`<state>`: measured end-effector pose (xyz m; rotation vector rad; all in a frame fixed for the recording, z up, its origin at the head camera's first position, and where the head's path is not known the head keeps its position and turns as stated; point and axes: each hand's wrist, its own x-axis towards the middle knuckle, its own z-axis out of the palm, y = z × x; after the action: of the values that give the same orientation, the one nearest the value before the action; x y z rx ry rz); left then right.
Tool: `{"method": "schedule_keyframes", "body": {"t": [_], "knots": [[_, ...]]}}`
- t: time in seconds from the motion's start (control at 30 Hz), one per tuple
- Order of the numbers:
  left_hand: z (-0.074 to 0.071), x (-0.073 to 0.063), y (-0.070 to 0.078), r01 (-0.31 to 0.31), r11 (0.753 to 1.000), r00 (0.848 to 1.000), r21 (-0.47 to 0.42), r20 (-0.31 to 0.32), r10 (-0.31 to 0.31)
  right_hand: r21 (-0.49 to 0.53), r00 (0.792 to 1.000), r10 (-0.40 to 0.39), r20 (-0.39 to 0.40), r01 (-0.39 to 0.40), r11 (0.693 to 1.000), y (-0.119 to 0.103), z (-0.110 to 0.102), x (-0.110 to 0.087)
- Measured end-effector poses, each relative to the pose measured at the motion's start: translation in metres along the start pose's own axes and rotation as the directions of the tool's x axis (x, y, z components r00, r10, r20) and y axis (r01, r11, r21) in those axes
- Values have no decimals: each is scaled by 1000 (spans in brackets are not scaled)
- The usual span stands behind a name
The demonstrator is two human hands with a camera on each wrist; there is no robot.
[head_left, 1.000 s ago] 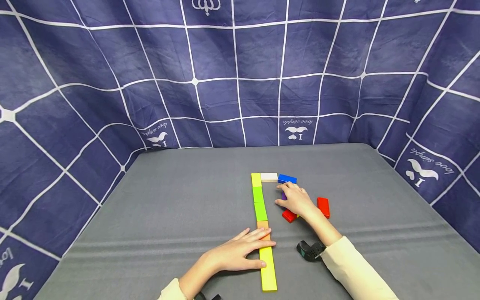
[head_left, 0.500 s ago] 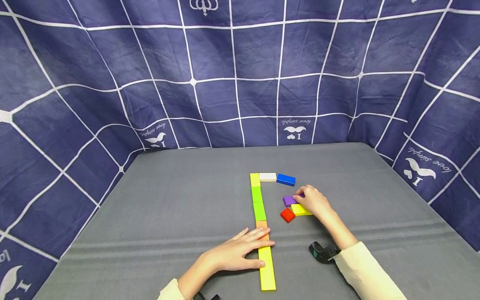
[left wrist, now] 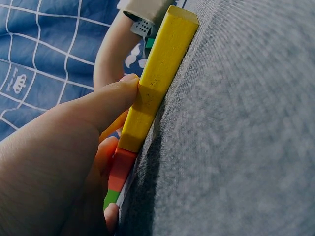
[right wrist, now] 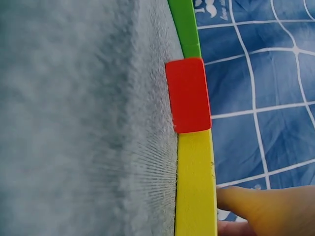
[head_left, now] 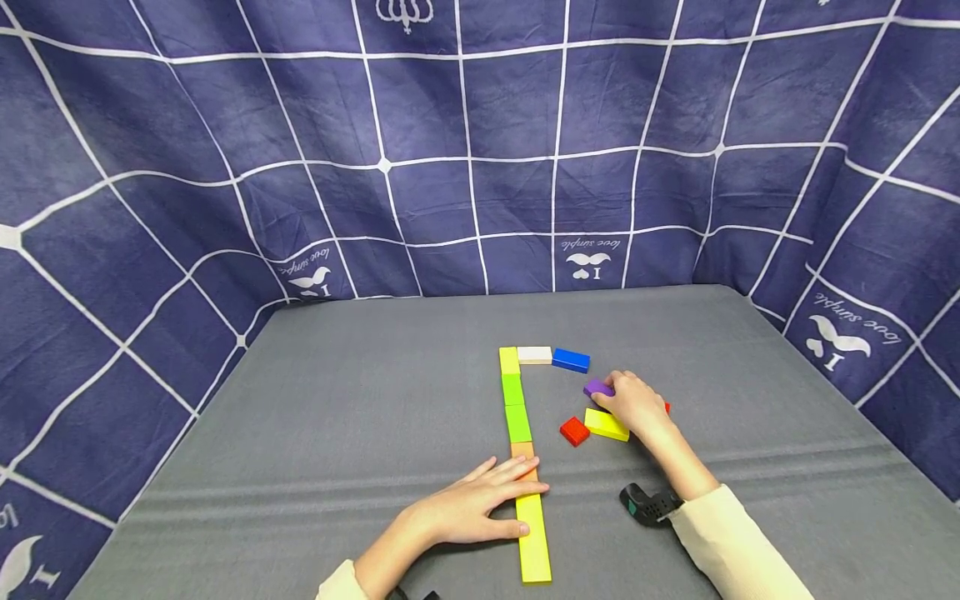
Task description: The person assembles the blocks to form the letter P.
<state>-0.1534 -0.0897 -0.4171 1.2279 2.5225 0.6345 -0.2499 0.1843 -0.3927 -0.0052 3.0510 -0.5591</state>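
Observation:
My left hand (head_left: 472, 504) lies with spread, straight fingers across an orange block (head_left: 522, 450) and a long yellow block (head_left: 535, 550) at the near end of a row. In the left wrist view the thumb touches the side of that yellow block (left wrist: 165, 64). My right hand (head_left: 637, 404) pinches a purple block (head_left: 596, 387) between thumb and fingers, and the hand covers its right part. Just nearer lie a loose yellow block (head_left: 607, 425) and a red block (head_left: 575, 431). The right wrist view shows the red block's end (right wrist: 188, 96) large, before the yellow one (right wrist: 195, 182).
Farther along the row come green blocks (head_left: 517, 422) and a short yellow one (head_left: 509, 361). From its far end a white block (head_left: 535, 356) and a slightly angled blue block (head_left: 572, 360) run right. Another red block (head_left: 667, 408) is mostly hidden behind the right hand. A gridded curtain (head_left: 517, 192) hangs behind the table.
My right hand has moved right from near the row side of the loose blocks and now grips the purple block, which has shifted right. The loose yellow block has turned slightly. The left hand stays put.

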Motion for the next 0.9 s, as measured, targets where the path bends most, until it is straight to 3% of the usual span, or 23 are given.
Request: {"method": "schedule_keyframes", "body": {"t": [0.23, 0.6, 0.9], "knots": [[-1, 0, 0, 2, 1000, 1000, -4, 1, -2, 43, 997, 68, -40, -66, 997, -1, 0, 14], [-2, 0, 0, -4, 1000, 1000, 0, -6, 4, 59, 995, 70, -67, -66, 996, -1, 2, 25], [-1, 0, 0, 0, 1000, 1000, -9, -3, 0, 69, 997, 71, -34, -69, 995, -2, 1, 27]]}}
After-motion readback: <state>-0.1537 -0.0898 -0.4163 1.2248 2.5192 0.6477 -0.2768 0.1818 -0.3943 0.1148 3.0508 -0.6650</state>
